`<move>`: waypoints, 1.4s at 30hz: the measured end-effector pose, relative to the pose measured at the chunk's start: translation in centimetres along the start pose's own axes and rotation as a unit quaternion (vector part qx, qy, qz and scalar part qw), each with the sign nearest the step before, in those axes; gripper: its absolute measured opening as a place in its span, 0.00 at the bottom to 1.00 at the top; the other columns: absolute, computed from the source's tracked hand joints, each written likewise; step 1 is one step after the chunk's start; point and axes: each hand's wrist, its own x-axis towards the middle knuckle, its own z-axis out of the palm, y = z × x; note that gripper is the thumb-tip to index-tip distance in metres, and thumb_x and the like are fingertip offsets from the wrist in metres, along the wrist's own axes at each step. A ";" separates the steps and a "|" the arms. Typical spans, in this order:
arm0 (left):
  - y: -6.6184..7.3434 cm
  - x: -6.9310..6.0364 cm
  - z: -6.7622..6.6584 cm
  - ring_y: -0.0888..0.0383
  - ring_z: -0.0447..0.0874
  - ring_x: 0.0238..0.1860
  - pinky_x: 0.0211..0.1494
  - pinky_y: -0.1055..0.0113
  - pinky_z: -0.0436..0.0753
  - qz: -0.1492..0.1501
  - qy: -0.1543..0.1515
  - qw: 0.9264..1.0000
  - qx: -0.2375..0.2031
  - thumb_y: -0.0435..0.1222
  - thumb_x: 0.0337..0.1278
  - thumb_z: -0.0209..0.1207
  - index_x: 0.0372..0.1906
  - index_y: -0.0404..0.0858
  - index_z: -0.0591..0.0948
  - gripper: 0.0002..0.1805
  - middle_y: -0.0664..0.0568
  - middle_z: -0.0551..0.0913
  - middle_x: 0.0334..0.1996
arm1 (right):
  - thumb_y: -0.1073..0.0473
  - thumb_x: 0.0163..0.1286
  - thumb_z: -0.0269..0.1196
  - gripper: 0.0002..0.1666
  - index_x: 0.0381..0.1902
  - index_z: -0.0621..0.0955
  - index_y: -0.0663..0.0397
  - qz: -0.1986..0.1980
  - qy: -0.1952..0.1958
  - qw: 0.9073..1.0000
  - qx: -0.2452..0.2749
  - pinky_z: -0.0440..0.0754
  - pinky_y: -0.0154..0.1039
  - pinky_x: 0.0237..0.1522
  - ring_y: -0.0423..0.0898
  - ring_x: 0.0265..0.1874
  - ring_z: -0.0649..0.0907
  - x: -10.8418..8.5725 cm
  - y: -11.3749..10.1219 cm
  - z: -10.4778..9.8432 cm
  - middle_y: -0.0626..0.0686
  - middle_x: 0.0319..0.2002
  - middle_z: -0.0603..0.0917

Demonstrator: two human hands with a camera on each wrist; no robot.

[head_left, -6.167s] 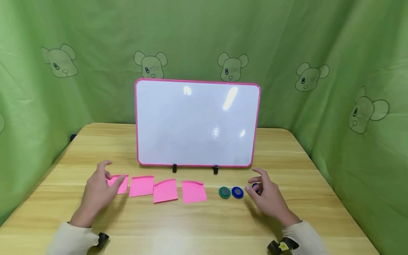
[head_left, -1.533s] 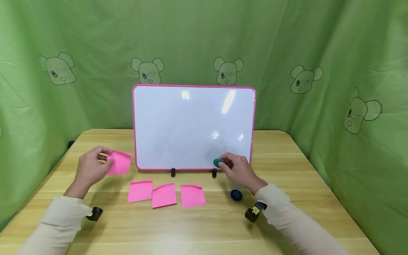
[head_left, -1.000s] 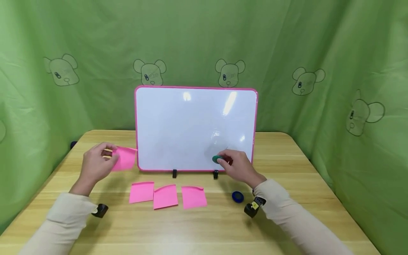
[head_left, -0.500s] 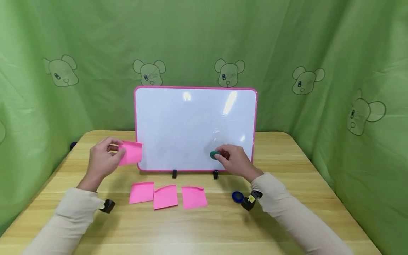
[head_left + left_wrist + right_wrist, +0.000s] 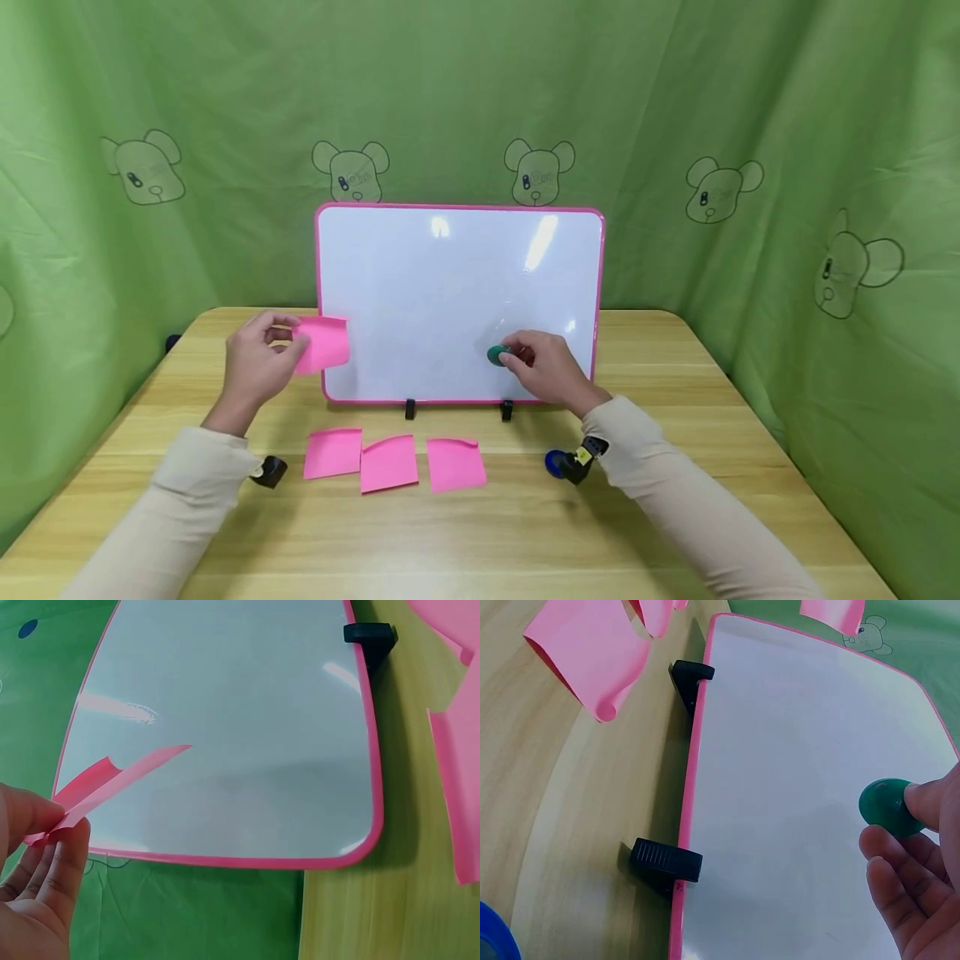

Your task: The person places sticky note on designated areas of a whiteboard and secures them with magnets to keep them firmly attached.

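A pink sticky note (image 5: 326, 342) is pinched at its left edge by my left hand (image 5: 258, 358), in front of the whiteboard's lower left side. In the left wrist view the sticky note (image 5: 112, 784) is bent and its far end stands off the board. My right hand (image 5: 546, 367) pinches a round green magnet (image 5: 497, 356) before the lower right part of the whiteboard (image 5: 420, 300). In the right wrist view the green magnet (image 5: 889, 806) sits between thumb and fingers; whether it touches the board I cannot tell.
Three pink sticky notes, the left one (image 5: 333, 453), the middle one (image 5: 389, 463) and the right one (image 5: 457, 464), lie in a row on the wooden table (image 5: 420, 542). A blue magnet (image 5: 555, 463) lies partly behind the right wrist camera. Black feet (image 5: 410, 409) hold the pink-framed board upright.
Over six seconds, my left hand took a sticky note and my right hand the green magnet. In the last second both rose and moved inward, the note now overlapping the board's left edge.
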 end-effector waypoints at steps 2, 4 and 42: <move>0.1 0.1 0.2 0.55 0.83 0.38 0.38 0.83 0.79 0.000 0.002 1.000 -0.006 0.28 0.57 0.59 0.41 0.27 0.78 0.09 0.42 0.80 0.40 | 0.62 0.66 0.65 0.04 0.38 0.84 0.56 0.003 0.000 1.000 0.003 0.79 0.38 0.29 0.42 0.26 0.78 0.2 0.1 0.1 0.47 0.30 0.82; 0.2 0.3 0.3 0.55 0.84 0.38 0.37 0.83 0.79 0.003 0.007 1.000 -0.011 0.28 0.56 0.59 0.40 0.27 0.78 0.08 0.42 0.80 0.40 | 0.62 0.66 0.65 0.04 0.38 0.84 0.56 0.002 0.000 1.000 0.004 0.79 0.38 0.30 0.42 0.26 0.78 0.3 0.1 0.2 0.48 0.30 0.83; 1.4 2.9 2.9 0.62 0.81 0.42 0.42 0.75 0.82 -0.064 -0.026 0.990 -0.122 0.31 0.57 0.64 0.52 0.30 0.78 0.18 0.42 0.79 0.49 | 0.60 0.68 0.64 0.06 0.40 0.82 0.56 0.033 0.009 0.999 0.011 0.82 0.40 0.33 0.46 0.30 0.81 4.2 -0.6 0.8 0.51 0.34 0.84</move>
